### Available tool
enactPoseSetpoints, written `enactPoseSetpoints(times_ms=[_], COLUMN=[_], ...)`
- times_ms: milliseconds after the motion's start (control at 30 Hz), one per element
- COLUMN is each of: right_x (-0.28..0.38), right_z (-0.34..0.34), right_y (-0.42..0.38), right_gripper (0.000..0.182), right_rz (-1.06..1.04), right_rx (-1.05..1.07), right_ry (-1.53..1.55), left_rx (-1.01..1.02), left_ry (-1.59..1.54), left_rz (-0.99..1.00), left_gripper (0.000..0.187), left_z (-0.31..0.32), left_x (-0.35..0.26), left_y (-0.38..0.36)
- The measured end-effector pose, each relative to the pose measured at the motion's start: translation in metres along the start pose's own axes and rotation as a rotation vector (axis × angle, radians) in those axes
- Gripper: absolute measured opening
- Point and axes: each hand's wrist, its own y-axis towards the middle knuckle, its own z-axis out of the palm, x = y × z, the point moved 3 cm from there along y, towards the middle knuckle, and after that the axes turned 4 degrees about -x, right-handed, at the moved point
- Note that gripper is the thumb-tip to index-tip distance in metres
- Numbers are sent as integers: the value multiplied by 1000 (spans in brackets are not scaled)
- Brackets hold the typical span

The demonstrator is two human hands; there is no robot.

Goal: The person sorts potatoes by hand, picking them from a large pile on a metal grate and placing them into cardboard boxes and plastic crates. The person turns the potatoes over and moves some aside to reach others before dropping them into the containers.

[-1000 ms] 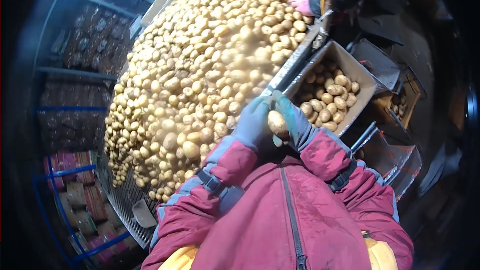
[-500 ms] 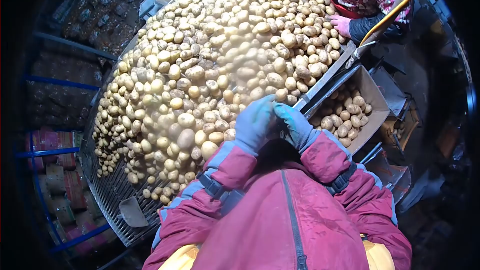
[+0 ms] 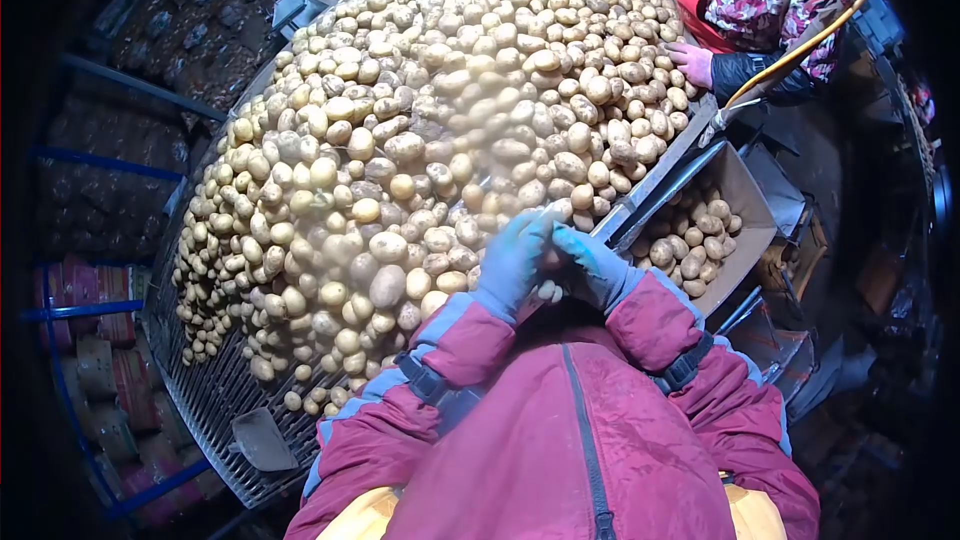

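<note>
My left hand [image 3: 508, 258], in a bluish-grey glove, is closed at the near edge of a big heap of potatoes [image 3: 400, 146]. Meeting it at the fingertips is my right hand [image 3: 598, 262], in a matching glove with a turquoise patch, its fingers curled inward. Something brownish shows in the shadow between the two palms, too hidden to make out. Both hands are close in front of my chest, beside the table's metal edge [image 3: 655, 180].
A box of potatoes [image 3: 752, 202] stands at the right, below the edge. Another person's pink-gloved hand [image 3: 692, 64] rests by the heap at upper right. A grey scoop [image 3: 262, 440] lies on the slatted table [image 3: 215, 390]. Stacked sacks [image 3: 115, 380] are at left.
My view has shifted slightly. My hands stay together at my chest, a little lower in view, with the gap between them more visible. The other person's hand has spread its fingers.
</note>
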Motion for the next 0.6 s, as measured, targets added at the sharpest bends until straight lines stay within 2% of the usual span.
enactPoseSetpoints(times_ms=[33, 100, 200, 233, 333, 400, 467, 533, 600], right_x=[-2, -22, -7, 13, 10, 5, 3, 5, 13], right_z=[2, -24, -17, 5, -20, -22, -28, -44, -69], right_y=[1, 5, -1, -15, -14, -20, -26, -29, -44], right_gripper=[20, 24, 29, 34, 35, 43, 45, 42, 47], right_rz=[-21, -28, -21, 45, 147, 57, 27, 58, 97], right_rx=[-15, -132, -125, -137, -63, -58, -11, 106, -47], right_ry=[-33, -33, -355, -477, -528, -483, -382, -235, -319], left_rx=[18, 8, -10, -22, 71, 122, 117, 11, 146], left_ry=[47, -35, -248, -335, -582, -48, -23, -510, 102], left_rz=[66, -66, -286, -364, -444, -189, -261, -622, -174], left_gripper=[41, 45, 50, 52, 52, 51, 49, 47, 37], left_z=[-1, 1, 10, 13, 20, 29, 38, 28, 31], left_x=[2, 3, -7, -9, 7, 3, 28, 91, 59], left_y=[0, -1, 1, 0, 2, -4, -4, 4, -7])
